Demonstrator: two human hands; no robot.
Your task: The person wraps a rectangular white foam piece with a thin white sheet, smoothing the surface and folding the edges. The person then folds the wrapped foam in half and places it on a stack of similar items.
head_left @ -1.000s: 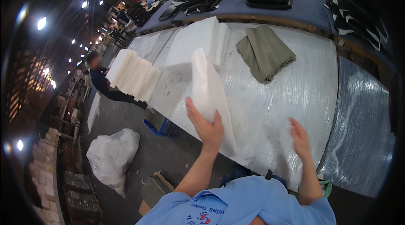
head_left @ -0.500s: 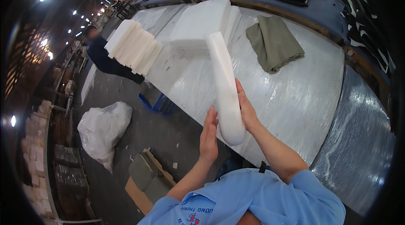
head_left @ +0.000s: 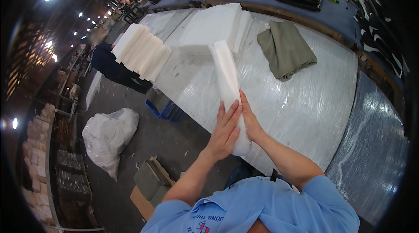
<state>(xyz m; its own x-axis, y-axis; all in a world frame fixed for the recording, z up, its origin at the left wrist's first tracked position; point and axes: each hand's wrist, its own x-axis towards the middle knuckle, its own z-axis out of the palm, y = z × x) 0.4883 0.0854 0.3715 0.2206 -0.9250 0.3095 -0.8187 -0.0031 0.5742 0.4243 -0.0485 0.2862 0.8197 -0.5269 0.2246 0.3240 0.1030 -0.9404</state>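
Observation:
A long strip of folded white padding (head_left: pixel 228 69) extends away from me over the plastic-covered table, its rounded near end by the table's front edge. My left hand (head_left: pixel 225 131) lies flat across its near part, fingers stretched out and pointing up to the right. Along the strip's right side, my right hand (head_left: pixel 250 120) presses with straight fingers, its fingertips close to those of the left. The padding is squeezed between both palms. What lies under the hands is hidden.
Stacked white padding sheets (head_left: pixel 209 27) stand behind the strip, with a folded olive cloth (head_left: pixel 286 49) to their right. Further left lie more white pads (head_left: pixel 142 51) beside a person in dark clothes (head_left: pixel 111 65). A blue crate (head_left: pixel 165 107) and a white bag (head_left: pixel 110 134) are on the floor.
My left hand has moved up and right from beside the strip onto its near part. The strip is now pressed narrower, with a fold showing at its far end.

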